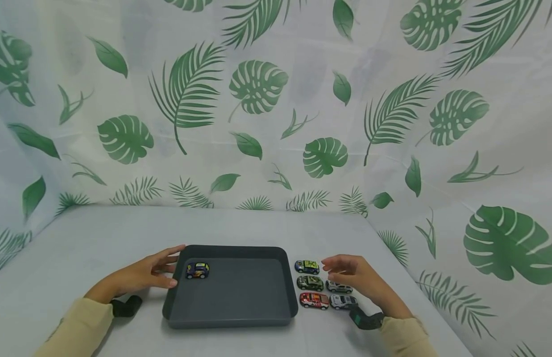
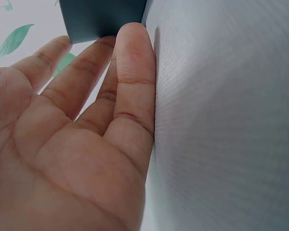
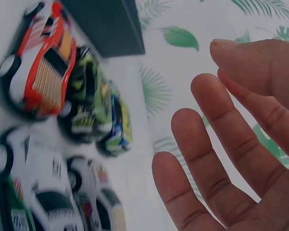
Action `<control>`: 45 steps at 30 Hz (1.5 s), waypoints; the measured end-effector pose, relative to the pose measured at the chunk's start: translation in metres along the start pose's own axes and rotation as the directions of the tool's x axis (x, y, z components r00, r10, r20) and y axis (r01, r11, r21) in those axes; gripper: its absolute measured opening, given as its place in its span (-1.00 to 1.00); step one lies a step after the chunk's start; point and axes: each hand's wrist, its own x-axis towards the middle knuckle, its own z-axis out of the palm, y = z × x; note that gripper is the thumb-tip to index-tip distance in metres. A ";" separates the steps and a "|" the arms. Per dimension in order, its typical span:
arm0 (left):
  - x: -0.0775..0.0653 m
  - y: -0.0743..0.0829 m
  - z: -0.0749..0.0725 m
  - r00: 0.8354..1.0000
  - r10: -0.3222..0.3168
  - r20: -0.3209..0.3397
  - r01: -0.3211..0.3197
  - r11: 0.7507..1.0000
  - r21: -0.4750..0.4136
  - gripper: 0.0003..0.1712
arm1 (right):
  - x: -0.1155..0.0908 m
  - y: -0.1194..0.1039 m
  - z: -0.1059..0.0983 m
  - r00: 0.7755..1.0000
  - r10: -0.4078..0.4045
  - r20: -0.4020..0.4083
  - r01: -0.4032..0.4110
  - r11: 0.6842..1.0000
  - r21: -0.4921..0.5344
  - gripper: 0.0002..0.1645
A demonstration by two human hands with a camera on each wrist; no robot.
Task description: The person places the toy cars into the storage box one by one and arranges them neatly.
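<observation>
My left hand [image 1: 146,272] rests against the left wall of a dark grey tray [image 1: 240,292], fingers extended along its side; in the left wrist view the fingertips [image 2: 135,43] touch the tray's outer wall [image 2: 103,19]. A dark blue toy car [image 1: 197,270] with colourful markings sits in the tray's upper left. My right hand [image 1: 351,272] hovers above the toy cars right of the tray, its fingers loosely bent and holding nothing. Nearest it are a blue-yellow toy car [image 1: 307,267] and a white toy car [image 1: 339,286], partly hidden beneath the hand.
A green camouflage toy car [image 1: 310,283], a red-orange toy car [image 1: 314,300] and a silver-white toy car [image 1: 343,301] stand beside the tray's right wall. A leaf-print curtain [image 1: 267,148] rises behind and to the sides of the white table [image 1: 240,225].
</observation>
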 end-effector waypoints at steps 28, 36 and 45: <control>-0.001 0.000 -0.002 1.000 0.000 -0.002 0.000 1.000 0.006 0.18 | -0.011 0.035 -0.031 0.997 0.075 0.018 -0.071 0.980 -0.186 -0.59; -0.001 0.001 -0.001 1.000 0.006 -0.004 -0.006 1.000 -0.003 0.18 | -0.008 0.043 -0.034 0.994 0.079 0.077 -0.063 0.981 -0.184 -0.63; 0.001 -0.003 -0.003 1.000 0.011 0.009 -0.012 1.000 0.014 0.18 | -0.004 0.050 -0.033 0.993 0.079 0.090 -0.053 0.964 -0.259 -0.59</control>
